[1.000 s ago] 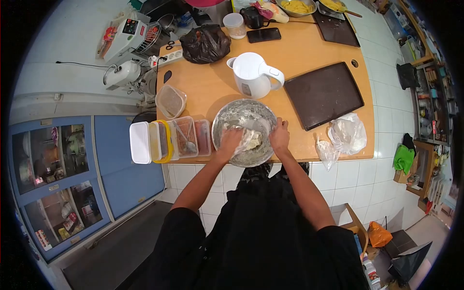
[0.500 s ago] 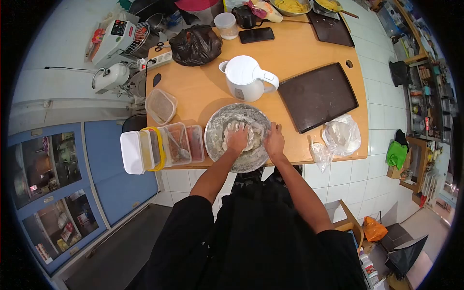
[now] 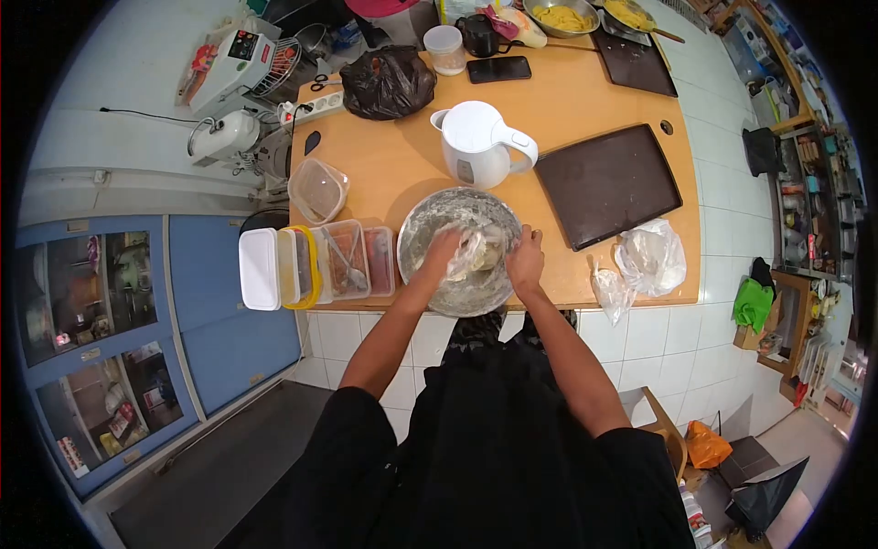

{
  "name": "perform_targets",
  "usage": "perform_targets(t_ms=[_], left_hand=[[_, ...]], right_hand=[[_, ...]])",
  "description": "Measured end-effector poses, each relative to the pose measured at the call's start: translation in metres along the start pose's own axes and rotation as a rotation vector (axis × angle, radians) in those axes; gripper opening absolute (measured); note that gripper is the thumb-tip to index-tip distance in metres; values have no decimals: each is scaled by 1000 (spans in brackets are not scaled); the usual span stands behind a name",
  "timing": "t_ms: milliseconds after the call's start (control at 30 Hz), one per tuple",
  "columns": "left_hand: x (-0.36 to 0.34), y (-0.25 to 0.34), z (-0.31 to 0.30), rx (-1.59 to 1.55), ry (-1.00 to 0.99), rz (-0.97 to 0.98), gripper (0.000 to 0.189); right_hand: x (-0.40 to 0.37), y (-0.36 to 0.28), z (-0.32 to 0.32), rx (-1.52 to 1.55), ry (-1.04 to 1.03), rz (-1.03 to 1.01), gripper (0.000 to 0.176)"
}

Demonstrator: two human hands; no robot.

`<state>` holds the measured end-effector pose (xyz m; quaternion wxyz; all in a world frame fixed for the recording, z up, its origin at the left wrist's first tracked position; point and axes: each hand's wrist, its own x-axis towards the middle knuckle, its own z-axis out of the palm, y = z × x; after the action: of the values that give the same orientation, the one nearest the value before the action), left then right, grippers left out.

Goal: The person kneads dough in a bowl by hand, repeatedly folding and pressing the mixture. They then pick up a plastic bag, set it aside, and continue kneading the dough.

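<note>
A large metal bowl (image 3: pixel 422 212), smeared with flour, stands at the table's front edge. Inside it lies pale, sticky dough (image 3: pixel 487 254). My left hand (image 3: pixel 450 249) is down in the bowl, its floury fingers curled into the dough and partly hidden by it. At the bowl's right side, my right hand (image 3: pixel 525 262) is closed on the rim. Just behind the bowl stands a white electric kettle (image 3: pixel 477 146).
To the left are clear plastic tubs (image 3: pixel 343 261) and an open container (image 3: pixel 318 190). A dark baking tray (image 3: pixel 611 183) and plastic bags (image 3: pixel 651 258) lie to the right. Farther back are a black bag (image 3: pixel 389 82), a phone (image 3: pixel 499 69) and a lidded jar (image 3: pixel 445 49).
My left hand has gone from lying spread on the dough to curling into it, turned more to the right. My right hand stays on the rim. The whole view has shifted slightly.
</note>
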<state>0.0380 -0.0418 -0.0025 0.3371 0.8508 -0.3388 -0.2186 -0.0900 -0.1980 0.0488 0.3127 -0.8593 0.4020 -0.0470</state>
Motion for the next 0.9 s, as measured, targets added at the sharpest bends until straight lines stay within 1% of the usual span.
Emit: perform_targets(t_ms=[67, 167, 267, 367, 467, 567, 667, 700, 800, 900], left_hand=[[-33, 25, -27, 310, -39, 213, 25], [-59, 46, -54, 397, -92, 223, 26], [-49, 19, -25, 513, -155, -86, 24], [-27, 33, -16, 627, -62, -68, 28], [-16, 24, -1, 773, 168, 107, 33], [-17, 37, -9, 521, -266, -187, 37], [-44, 4, 32, 713, -31, 37, 37], [-41, 23, 29, 522, -205, -247, 38], [-38, 43, 35, 680, -61, -161, 38], [-14, 37, 33, 688, -128, -102, 37]], right_hand=[[0, 1, -1, -1, -12, 10, 26], [1, -3, -3, 24, -31, 32, 27], [0, -1, -4, 42, -17, 27, 28], [-2, 3, 0, 46, 2, 2, 29], [-2, 5, 1, 32, 15, -3, 29], [-6, 2, 0, 15, 5, 21, 29], [-4, 1, 0, 13, 27, 40, 28], [-4, 3, 3, 20, 39, 39, 28], [-5, 3, 6, 22, 63, 27, 27], [-7, 2, 1, 31, 46, 11, 26]])
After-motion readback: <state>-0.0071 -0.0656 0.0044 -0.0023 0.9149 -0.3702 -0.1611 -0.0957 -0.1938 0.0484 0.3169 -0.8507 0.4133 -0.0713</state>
